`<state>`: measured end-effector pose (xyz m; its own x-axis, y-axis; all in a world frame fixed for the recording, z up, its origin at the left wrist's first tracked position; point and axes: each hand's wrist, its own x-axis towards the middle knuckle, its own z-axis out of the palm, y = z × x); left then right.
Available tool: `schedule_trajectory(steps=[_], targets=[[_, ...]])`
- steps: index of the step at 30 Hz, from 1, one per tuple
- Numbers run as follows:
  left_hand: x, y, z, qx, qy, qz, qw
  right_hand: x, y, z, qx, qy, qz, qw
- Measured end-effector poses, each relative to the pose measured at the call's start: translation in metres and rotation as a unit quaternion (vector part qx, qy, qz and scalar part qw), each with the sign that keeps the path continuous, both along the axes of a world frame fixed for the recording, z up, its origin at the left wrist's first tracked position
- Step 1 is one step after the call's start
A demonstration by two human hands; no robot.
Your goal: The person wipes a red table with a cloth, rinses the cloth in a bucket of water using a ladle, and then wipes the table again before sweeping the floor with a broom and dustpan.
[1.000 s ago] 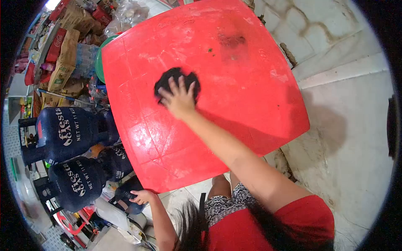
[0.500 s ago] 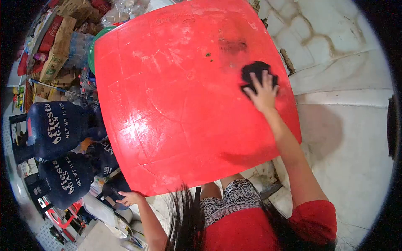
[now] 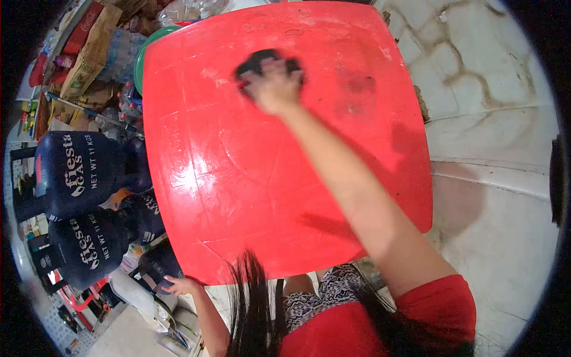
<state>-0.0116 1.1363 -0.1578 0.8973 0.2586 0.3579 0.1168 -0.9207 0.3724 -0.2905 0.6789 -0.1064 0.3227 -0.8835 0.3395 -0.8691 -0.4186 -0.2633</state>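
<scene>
My right hand (image 3: 275,89) lies over a black cloth (image 3: 256,66) on the red plastic tabletop (image 3: 285,196), toward the far side. Its fingers are spread across the cloth, and both are blurred by motion. Down at the near left corner of the table is my left hand (image 3: 181,287), fingers apart and pointing left, with nothing in it. Dark smudges (image 3: 357,86) and small specks mark the tabletop right of the cloth.
Dark blue gas cylinders (image 3: 77,172) are stacked left of the table. Behind them are cardboard boxes (image 3: 92,50), bottles (image 3: 122,53) and a green round rim (image 3: 140,65). Pale, stained floor (image 3: 488,131) extends along the right side.
My right hand and the black cloth have swept from the table's right side leftward and farther away. My left hand stays by the near left corner. The view has shifted slightly.
</scene>
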Motion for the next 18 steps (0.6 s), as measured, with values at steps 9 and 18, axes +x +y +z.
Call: schedule_trajectory(steps=[9,18], targets=[[-0.007,-0.008,0.009,-0.034,-0.024,-0.039,0.998,0.092,0.139,-0.003,0.102,-0.103,0.250,0.957],[-0.010,-0.009,0.011,-0.035,-0.030,-0.050,0.998,-0.077,0.097,-0.003,0.071,0.064,0.077,0.992]])
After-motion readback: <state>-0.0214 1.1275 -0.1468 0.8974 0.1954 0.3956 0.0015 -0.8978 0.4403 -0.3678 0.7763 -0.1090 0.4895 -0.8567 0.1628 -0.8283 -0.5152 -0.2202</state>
